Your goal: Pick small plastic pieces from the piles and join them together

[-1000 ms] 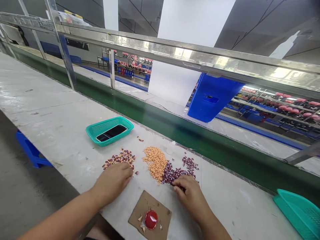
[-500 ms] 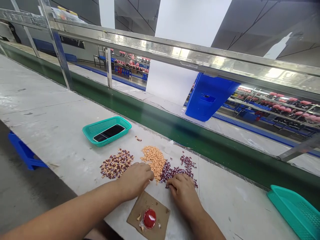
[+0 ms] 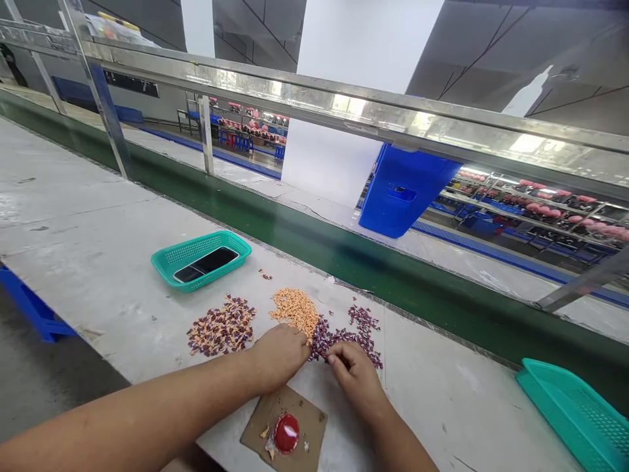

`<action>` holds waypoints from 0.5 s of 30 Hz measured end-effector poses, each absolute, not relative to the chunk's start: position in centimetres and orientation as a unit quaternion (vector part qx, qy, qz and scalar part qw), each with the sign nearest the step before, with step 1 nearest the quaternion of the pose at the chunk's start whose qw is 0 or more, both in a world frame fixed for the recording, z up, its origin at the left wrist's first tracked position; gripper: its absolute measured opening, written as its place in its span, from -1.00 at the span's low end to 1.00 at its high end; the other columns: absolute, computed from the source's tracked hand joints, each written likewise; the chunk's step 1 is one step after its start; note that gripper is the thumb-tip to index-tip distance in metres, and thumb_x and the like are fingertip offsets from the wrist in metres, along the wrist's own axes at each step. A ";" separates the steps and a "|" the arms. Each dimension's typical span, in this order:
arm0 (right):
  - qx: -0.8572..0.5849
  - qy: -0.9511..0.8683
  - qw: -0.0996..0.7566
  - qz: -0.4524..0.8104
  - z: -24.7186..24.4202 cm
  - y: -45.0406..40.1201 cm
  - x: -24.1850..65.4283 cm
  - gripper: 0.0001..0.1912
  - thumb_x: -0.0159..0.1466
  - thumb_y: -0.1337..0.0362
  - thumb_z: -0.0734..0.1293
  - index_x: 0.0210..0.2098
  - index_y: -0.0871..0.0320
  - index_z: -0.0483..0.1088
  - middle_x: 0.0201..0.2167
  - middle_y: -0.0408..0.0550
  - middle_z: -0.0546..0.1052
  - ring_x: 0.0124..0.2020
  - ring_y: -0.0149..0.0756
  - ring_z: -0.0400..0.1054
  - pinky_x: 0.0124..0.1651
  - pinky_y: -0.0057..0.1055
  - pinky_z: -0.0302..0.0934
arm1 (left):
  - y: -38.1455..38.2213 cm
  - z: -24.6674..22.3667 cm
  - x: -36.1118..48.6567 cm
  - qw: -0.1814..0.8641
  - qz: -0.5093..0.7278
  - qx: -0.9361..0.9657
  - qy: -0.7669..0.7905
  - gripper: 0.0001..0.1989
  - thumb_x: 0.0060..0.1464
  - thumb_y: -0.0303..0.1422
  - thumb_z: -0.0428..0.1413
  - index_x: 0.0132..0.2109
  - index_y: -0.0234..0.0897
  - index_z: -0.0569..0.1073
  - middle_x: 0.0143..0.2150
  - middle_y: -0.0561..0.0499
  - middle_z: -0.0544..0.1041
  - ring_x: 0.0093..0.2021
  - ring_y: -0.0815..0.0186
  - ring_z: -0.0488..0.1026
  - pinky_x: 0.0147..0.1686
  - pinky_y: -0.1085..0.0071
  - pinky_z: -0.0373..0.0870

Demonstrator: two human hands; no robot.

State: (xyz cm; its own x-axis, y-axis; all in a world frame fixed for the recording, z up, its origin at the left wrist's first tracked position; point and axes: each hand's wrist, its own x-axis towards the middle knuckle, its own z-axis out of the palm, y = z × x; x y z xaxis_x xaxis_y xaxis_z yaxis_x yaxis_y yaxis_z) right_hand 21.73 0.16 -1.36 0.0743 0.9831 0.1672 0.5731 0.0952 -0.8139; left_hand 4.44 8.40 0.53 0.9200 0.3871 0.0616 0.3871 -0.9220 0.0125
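Note:
My left hand [image 3: 282, 354] rests at the near edge of a pile of small orange pieces [image 3: 297, 308], its fingers curled down and mostly hidden behind the back of the hand. My right hand [image 3: 356, 377] is beside the scattered dark purple pieces [image 3: 339, 334], thumb and forefinger pinched together; anything between them is too small to make out. To the left lies a pile of mixed orange-and-purple pieces [image 3: 223, 326]. Nearer me, a round red dish [image 3: 286, 433] sits on a brown cardboard square [image 3: 260, 410], with a few loose bits around it.
A green perforated basket [image 3: 164, 262] with a phone [image 3: 209, 262] in it stands on the white table [image 3: 98, 229]. Another green basket [image 3: 545, 387] is at the right edge. Beyond run a green belt [image 3: 275, 233] and a metal rail [image 3: 319, 98]. A blue bin [image 3: 400, 193] stands behind.
My left hand has moved slightly right, toward the purple pieces. The right hand has drawn its fingers into a pinch near the left end of that pile. The whole view has shifted a little.

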 end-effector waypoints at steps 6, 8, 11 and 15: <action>-0.566 -0.541 0.474 0.403 -1.1 -0.5 21.7 -0.81 0.28 0.18 0.13 -0.37 0.12 0.25 -0.45 -0.08 0.47 -0.41 -0.30 0.32 -0.33 -0.37 0.18 | 7.8 1.5 4.1 0.060 0.058 0.971 0.226 -0.90 0.02 -0.50 0.06 -0.32 -0.28 0.46 -0.34 -0.03 0.55 -0.32 0.20 0.48 -0.37 0.37 0.32; -0.535 -0.511 0.500 0.450 -1.0 -0.6 21.3 -0.81 0.25 0.15 0.19 -0.39 0.13 0.28 -0.47 -0.10 0.47 -0.42 -0.32 0.29 -0.31 -0.39 0.17 | 7.6 1.8 3.8 0.083 0.067 0.966 0.235 -0.88 0.04 -0.49 0.03 -0.29 -0.24 0.45 -0.34 0.02 0.55 -0.33 0.25 0.48 -0.38 0.41 0.32; -0.478 -0.441 0.550 0.524 -0.8 -0.7 20.9 -0.79 0.16 0.13 0.34 -0.43 0.15 0.36 -0.51 -0.13 0.46 -0.43 -0.36 0.24 -0.30 -0.42 0.11 | 7.7 1.8 3.5 0.105 0.073 0.962 0.243 -0.85 0.06 -0.50 0.01 -0.28 -0.23 0.45 -0.32 0.03 0.55 -0.28 0.25 0.48 -0.32 0.41 0.33; -0.453 -0.387 0.578 0.557 -0.8 -0.6 20.7 -0.77 0.09 0.13 0.42 -0.45 0.16 0.40 -0.55 -0.15 0.46 -0.45 -0.38 0.21 -0.32 -0.44 0.05 | 7.9 1.3 3.6 0.124 0.065 0.960 0.241 -0.84 0.06 -0.51 0.02 -0.26 -0.23 0.46 -0.29 -0.01 0.54 -0.23 0.20 0.46 -0.27 0.36 0.34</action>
State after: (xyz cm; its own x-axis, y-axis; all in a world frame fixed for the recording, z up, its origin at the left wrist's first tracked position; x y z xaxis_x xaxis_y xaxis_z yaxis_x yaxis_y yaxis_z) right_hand 20.66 -0.63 -0.80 0.0798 0.9951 -0.0586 -0.2941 -0.0326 -0.9552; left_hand 3.64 7.89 1.30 0.8752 0.4793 0.0656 0.4468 -0.8529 0.2701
